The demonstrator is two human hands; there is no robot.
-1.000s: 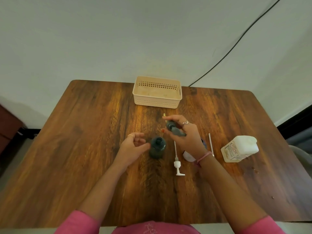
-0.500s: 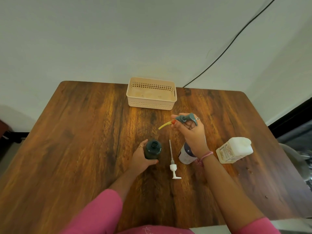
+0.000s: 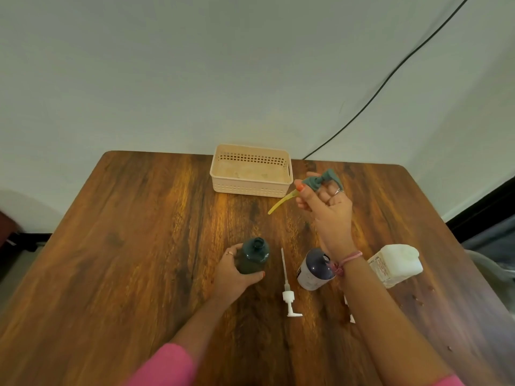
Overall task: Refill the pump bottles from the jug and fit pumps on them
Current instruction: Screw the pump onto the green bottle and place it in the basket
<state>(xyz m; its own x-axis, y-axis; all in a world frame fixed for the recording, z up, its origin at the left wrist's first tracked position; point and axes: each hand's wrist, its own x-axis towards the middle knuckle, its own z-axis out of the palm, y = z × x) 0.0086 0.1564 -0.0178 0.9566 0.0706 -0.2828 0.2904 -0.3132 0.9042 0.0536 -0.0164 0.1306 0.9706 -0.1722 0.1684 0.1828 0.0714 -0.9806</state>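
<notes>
right hand point(image 3: 328, 215) raised further | grip shut on green pump point(image 3: 320, 183), tube pointing down-left | left hand point(image 3: 237, 271) wraps green bottle point(image 3: 252, 256)

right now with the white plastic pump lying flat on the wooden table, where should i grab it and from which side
Take the white plastic pump by its round collar, pinching from above across its width. It lies flat on the wooden table with its thin dip tube pointing away and the spout toward the person, so the collar is the thickest, stiffest part. The left hand, beside it, is shut on the dark green bottle.
</notes>
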